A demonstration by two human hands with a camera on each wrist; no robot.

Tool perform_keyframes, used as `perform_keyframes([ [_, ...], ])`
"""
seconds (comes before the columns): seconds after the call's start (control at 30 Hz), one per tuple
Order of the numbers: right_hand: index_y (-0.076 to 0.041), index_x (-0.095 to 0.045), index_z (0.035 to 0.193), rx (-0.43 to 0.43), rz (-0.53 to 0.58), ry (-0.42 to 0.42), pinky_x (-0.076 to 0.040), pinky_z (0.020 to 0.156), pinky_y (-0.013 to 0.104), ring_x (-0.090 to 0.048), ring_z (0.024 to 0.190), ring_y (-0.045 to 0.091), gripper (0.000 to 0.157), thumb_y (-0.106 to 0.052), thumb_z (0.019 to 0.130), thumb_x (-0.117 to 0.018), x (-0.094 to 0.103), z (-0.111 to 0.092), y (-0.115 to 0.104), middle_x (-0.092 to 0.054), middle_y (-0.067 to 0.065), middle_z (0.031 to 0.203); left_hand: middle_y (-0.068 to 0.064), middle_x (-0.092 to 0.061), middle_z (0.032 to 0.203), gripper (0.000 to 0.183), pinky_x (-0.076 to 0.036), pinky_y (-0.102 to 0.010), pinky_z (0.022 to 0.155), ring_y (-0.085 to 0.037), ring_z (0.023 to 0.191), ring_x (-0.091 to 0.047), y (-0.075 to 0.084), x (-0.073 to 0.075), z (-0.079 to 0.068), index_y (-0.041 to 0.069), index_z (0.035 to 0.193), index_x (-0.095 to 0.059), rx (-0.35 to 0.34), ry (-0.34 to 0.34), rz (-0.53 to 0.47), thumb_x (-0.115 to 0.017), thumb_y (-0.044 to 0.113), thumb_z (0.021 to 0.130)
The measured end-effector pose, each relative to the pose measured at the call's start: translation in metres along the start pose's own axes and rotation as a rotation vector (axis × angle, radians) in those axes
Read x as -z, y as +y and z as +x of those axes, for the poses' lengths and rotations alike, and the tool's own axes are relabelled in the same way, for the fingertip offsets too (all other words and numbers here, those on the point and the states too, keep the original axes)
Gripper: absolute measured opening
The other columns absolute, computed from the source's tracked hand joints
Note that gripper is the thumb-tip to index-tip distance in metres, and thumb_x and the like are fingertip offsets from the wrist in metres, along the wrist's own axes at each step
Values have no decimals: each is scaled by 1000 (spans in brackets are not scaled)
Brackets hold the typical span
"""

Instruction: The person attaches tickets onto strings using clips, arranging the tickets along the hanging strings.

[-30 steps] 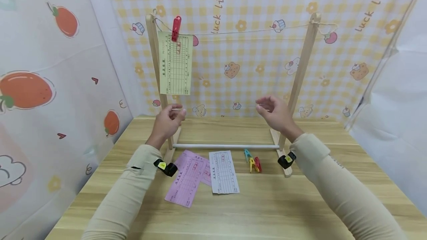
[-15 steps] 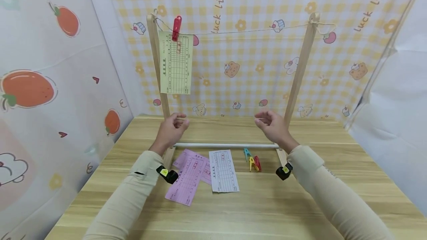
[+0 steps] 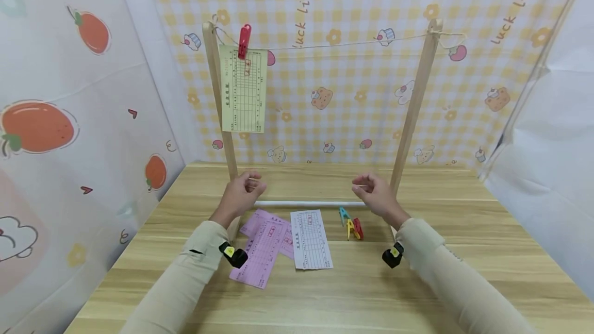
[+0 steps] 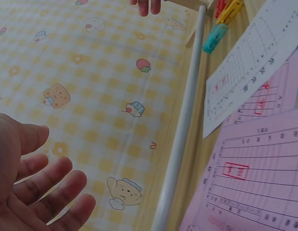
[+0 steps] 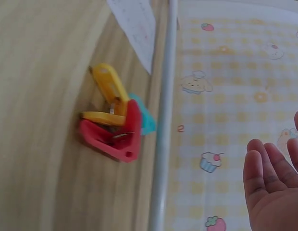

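Note:
My left hand point(image 3: 240, 195) hovers near the rack's left post with loosely bent fingers and nothing in them; the left wrist view shows the palm bare. Opposite it, my right hand point(image 3: 377, 196) hangs relaxed by the right post, also holding nothing. Below the left hand lie two overlapping pink slips point(image 3: 257, 256). A white slip point(image 3: 312, 239) lies beside them. To its right are a teal clothespin point(image 3: 343, 214), a yellow clothespin point(image 3: 350, 229) and a red clothespin point(image 5: 115, 139). Up on the string, another red clothespin point(image 3: 244, 41) grips a hanging yellow-green slip point(image 3: 243, 92).
A wooden rack stands on the table, with a left post point(image 3: 213, 66), a right post point(image 3: 419, 92) and a white crossbar point(image 3: 311, 203) low between them. Its string point(image 3: 343, 45) spans the post tops. A checked cloth point(image 3: 320, 128) hangs behind.
Both hands have come down from above the crossbar to near its height, keeping about the same distance apart. Slips and clothespins have stayed in place.

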State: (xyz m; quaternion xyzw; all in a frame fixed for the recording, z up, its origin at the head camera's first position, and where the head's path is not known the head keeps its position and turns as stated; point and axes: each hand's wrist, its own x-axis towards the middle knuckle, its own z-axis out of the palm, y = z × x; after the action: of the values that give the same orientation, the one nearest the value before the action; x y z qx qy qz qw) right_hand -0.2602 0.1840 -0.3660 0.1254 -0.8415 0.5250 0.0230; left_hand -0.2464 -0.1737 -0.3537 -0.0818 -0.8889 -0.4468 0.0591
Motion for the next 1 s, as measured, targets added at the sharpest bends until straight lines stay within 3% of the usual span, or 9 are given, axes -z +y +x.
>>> perform_keyframes([
  [0.27, 4, -56, 117, -55, -21, -10, -53, 82, 36, -62, 103, 32, 27, -15, 98, -59, -11, -7, 19, -61, 22, 119, -14, -66, 110, 31, -49, -45, 90, -31, 101, -61, -14, -6, -7, 1, 119, -59, 5, -20, 49, -61, 21, 96],
  [0.57, 4, -55, 116, -89, -20, -9, -51, 76, 28, -61, 100, 34, 25, -12, 98, -59, -15, -7, 26, -62, 20, 114, -15, -67, 109, 29, -50, -44, 90, -31, 100, -63, -18, -6, -5, -2, 115, -60, -6, -27, 73, -63, 18, 95],
  [1.0, 1, -57, 110, -103, -62, -18, -52, 79, 35, -61, 95, 28, 20, -12, 96, -62, -17, -6, 37, -63, 15, 109, -13, -66, 106, 24, -50, -44, 89, -30, 98, -63, -18, -11, -7, 0, 111, -61, 20, -33, 67, -65, 18, 94],
])
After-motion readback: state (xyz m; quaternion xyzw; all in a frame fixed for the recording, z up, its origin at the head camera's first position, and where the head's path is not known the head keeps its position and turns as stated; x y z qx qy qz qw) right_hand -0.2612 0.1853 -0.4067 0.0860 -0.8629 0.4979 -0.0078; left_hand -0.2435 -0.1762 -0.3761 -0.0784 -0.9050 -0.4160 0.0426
